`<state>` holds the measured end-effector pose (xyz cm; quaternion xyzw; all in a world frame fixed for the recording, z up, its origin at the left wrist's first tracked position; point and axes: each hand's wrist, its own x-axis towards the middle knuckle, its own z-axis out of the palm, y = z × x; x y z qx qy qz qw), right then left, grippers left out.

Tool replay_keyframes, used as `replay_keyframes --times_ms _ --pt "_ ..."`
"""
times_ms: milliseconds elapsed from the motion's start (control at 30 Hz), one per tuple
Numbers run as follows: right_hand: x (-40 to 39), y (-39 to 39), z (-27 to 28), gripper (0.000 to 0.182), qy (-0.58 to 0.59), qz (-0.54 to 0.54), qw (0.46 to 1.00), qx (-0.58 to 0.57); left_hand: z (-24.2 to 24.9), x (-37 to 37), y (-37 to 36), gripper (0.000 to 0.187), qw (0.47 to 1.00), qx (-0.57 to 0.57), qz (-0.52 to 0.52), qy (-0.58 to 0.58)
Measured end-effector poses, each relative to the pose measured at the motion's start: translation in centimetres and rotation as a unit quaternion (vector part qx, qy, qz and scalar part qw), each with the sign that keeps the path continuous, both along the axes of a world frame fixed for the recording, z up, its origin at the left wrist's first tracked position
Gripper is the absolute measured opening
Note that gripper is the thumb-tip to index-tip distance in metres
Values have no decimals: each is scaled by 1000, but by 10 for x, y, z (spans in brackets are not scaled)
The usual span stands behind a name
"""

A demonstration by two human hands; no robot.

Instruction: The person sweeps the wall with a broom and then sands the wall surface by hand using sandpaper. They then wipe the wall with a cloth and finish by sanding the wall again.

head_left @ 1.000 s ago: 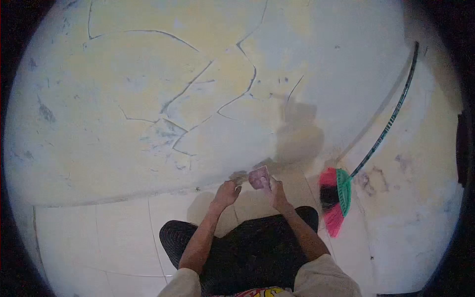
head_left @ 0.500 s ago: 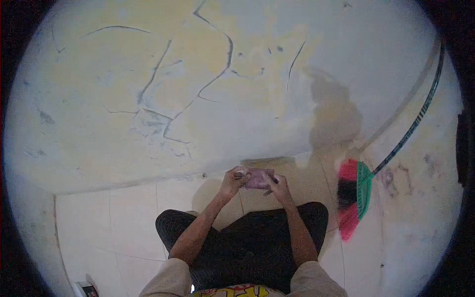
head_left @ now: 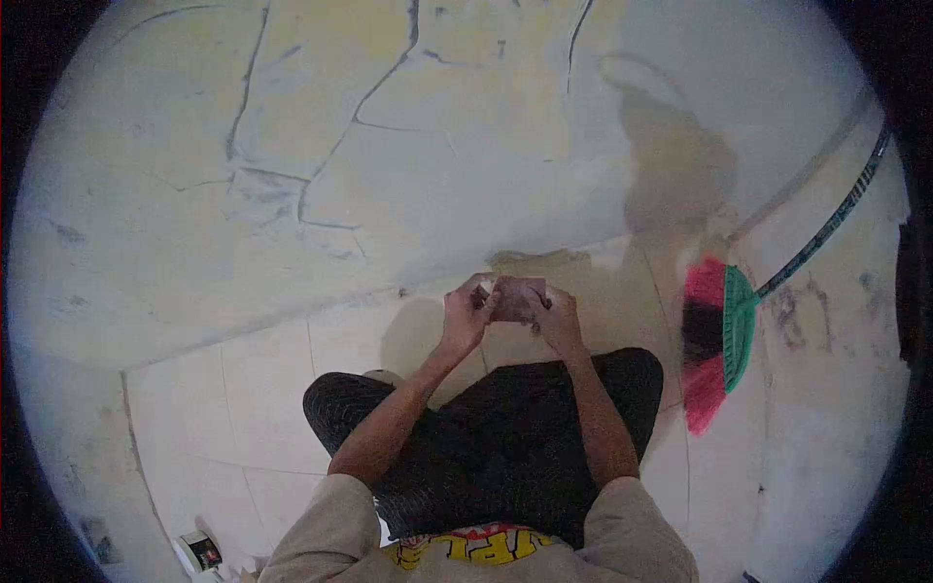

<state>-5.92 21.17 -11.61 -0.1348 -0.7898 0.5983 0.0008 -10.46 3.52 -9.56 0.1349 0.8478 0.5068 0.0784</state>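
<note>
A small flat purplish-brown rectangular piece (head_left: 518, 299) is stretched between my two hands, above the floor in front of my crossed legs. Its material is too blurred to tell. At its left edge my left hand (head_left: 468, 316) is closed in a pinch, thumb on the near face. Something small and whitish (head_left: 486, 288) shows by those fingers. My right hand (head_left: 561, 323) grips the opposite edge, fingers bent around it. A dark bit sticks out below the right fingertips, and I cannot make out what it is.
A broom with a green head (head_left: 739, 330) and red and black bristles leans at the right, its handle (head_left: 826, 223) rising along the wall. The cracked, stained wall (head_left: 437, 185) stands ahead above the tiled floor (head_left: 272, 418). A small white box (head_left: 201, 552) sits at lower left.
My view has shifted, so the hands and broom sit higher in the picture. The purplish piece now looks squarer and is held more face-on. Both hands keep hold of it.
</note>
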Motion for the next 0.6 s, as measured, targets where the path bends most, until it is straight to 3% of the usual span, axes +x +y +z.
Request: replay_keyframes --times_ms 67,133,167,233,367,433,467,533,567,600 --pt "-1 -2 5 32 -5 -12 1000 -18 10 0 0 32 1000 19 -3 -14" --pt "-3 -4 3 32 8 27 999 32 11 -1 -2 38 992 6 -65 107" --pt "-3 -4 2 32 5 27 999 33 12 0 -2 38 992 6 -65 105" --pt "-1 -6 10 32 47 22 977 209 12 2 -1 43 964 -126 -141 188" --pt "0 -1 -19 18 131 6 939 319 7 8 2 46 948 -163 -171 211" --pt "0 2 -6 24 12 65 980 188 1 8 2 49 942 -153 -191 231" --pt "-2 5 -13 24 11 65 980 187 -1 7 1 49 942 -153 -192 230" --pt "-6 11 -24 35 -149 86 950 262 -3 3 1 46 951 -147 -122 245" --pt "-2 13 -29 35 -149 87 949 262 -4 0 -2 46 951 -146 -121 244" --pt "5 13 -21 41 -70 69 953 288 0 -4 -5 44 964 -136 -81 212"
